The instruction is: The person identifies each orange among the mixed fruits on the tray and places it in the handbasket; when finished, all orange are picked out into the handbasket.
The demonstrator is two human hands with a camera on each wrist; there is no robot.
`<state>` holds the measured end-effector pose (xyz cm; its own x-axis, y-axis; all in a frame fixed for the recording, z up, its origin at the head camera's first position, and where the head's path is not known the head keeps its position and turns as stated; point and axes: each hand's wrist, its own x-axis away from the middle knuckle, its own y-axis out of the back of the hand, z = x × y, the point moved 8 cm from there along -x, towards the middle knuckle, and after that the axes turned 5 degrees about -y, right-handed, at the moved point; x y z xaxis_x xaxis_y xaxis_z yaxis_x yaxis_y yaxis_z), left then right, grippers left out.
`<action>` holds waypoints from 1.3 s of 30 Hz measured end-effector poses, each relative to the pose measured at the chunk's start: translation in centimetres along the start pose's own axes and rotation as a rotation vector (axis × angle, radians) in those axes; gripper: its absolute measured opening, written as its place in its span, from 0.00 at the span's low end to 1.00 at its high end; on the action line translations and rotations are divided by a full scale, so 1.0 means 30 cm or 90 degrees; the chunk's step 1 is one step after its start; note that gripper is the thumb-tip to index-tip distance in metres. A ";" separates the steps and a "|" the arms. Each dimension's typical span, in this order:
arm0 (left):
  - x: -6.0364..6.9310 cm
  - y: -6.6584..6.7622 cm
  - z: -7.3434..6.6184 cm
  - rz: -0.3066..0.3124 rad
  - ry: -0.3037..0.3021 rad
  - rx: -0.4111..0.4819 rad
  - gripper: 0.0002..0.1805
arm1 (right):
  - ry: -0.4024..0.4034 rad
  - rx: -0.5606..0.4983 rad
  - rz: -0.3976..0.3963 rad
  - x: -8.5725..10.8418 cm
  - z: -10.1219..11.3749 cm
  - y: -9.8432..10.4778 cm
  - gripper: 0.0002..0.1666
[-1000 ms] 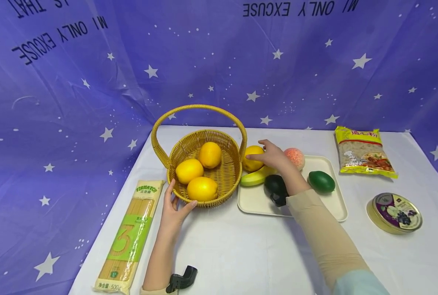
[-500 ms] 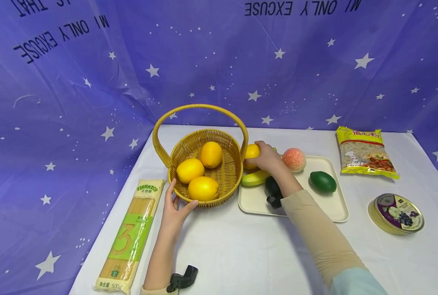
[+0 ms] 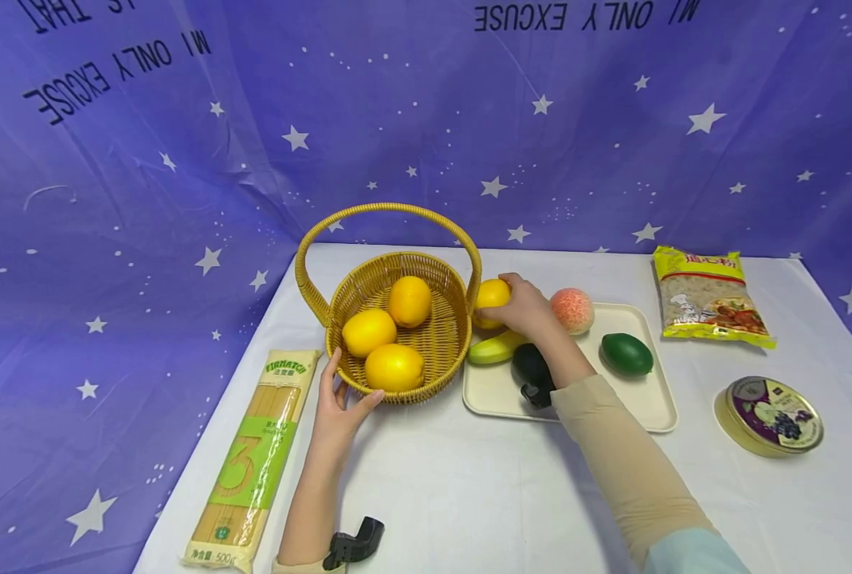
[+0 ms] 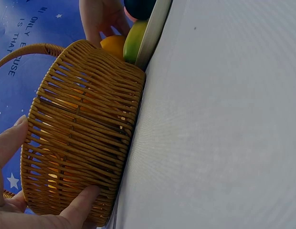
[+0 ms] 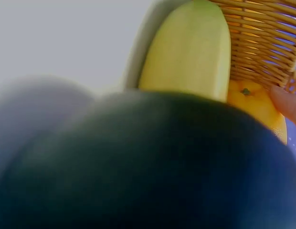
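My left hand point(image 3: 335, 414) holds the front left of a wicker basket point(image 3: 443, 371), with its fingers on the rim and its thumb low on the side. Three oranges point(image 3: 394, 367) lie inside the basket. Just right of it, my right hand point(image 3: 529, 307) grips another orange point(image 3: 492, 296) by the tray's back left corner. This orange point(image 5: 253, 102) shows its green stem end in the right wrist view. A yellow-green banana point(image 3: 493, 349) lies in front of that hand. Under the right wrist sits a dark rounded fruit point(image 3: 529, 365), partly hidden by the black wrist camera.
The cream tray point(image 3: 497, 405) also bears a peach point(image 3: 571, 311) and a green oval fruit point(image 3: 626, 355). A spaghetti pack point(image 3: 249, 462) lies left of the basket. At right are a yellow food bag point(image 3: 712, 299) and a round tin point(image 3: 770, 416). A starry purple cloth point(image 3: 426, 135) hangs behind.
My right hand has come down from over the tray and closed its fingers on the orange beside the basket. The left hand and basket stay in place.
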<state>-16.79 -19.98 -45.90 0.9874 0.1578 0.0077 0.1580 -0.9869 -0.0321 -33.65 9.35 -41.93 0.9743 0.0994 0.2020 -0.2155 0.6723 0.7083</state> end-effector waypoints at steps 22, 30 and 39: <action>-0.004 0.003 0.007 -0.005 -0.003 -0.001 0.54 | 0.041 -0.061 -0.057 0.183 0.050 0.135 0.58; -0.006 0.004 0.008 -0.006 -0.003 0.000 0.54 | 0.080 -0.085 -0.050 0.276 0.111 0.142 0.56; -0.004 0.005 0.012 -0.002 0.003 0.003 0.55 | 0.111 -0.101 -0.023 0.327 0.171 0.050 0.55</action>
<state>-16.88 -20.15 -46.26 0.9870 0.1600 0.0118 0.1604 -0.9863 -0.0374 -24.75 7.56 -35.42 0.9806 0.1894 0.0495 -0.1814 0.7834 0.5944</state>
